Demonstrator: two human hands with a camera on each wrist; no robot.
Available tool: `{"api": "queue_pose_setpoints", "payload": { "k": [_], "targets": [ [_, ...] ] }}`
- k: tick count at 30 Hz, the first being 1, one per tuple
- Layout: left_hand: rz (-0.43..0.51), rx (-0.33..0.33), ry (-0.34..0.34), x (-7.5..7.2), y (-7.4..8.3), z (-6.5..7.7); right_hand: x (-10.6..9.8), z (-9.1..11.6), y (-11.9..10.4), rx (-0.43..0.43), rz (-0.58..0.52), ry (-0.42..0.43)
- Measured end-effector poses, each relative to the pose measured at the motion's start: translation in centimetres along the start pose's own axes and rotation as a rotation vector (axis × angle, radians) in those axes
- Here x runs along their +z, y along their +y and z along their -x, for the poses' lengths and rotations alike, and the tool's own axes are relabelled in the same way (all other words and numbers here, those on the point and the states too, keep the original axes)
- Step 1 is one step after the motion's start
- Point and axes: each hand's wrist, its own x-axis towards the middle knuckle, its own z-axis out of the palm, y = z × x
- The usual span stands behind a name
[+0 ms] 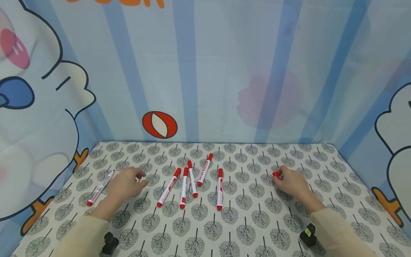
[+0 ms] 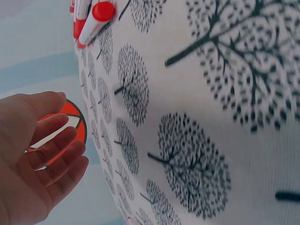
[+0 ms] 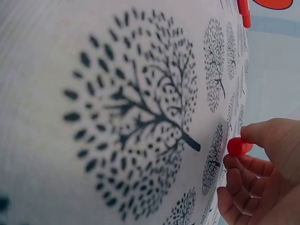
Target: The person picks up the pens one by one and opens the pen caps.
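In the head view my right hand (image 1: pixel 290 181) pinches a small red marker cap (image 1: pixel 275 175) between thumb and index finger, over the right side of the table. The right wrist view shows the cap (image 3: pixel 238 146) end-on at those fingertips. My left hand (image 1: pixel 126 182) is held over the left side with fingers relaxed and apart, nothing between them. Just left of it lies an uncapped marker (image 1: pixel 100 188), its bare tip pointing away and its red end towards me. In the left wrist view the left hand (image 2: pixel 47 154) shows a bare palm.
Several capped red-and-white markers lie mid-table, among them one marker (image 1: pixel 219 189) standing apart on the right and one marker (image 1: pixel 169 187) at the group's left. A tree-print cloth (image 1: pixel 244 228) covers the table. A printed curtain (image 1: pixel 218 71) hangs behind its far edge.
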Motion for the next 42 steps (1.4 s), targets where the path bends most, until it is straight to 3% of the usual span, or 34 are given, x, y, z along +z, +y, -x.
{"api": "queue_pose_setpoints", "payload": {
  "k": [10, 18, 27, 42],
  "targets": [
    [-0.003, 0.053, 0.000, 2.1, 1.6, -0.2, 0.1, 0.3, -0.1, 0.030, 0.003, -0.011],
    [-0.024, 0.086, 0.028, 2.9, 2.9, -0.1, 0.4, 0.2, 0.0, 0.053, 0.002, -0.009],
    [-0.011, 0.059, -0.020, 3.3, 4.1, -0.3, 0.9, -0.1, 0.1, 0.073, 0.002, -0.015],
    [-0.009, 0.056, -0.022, 3.8, 4.8, -0.5, 0.5, 0.0, 0.1, 0.074, -0.001, 0.001]
  ]
}}
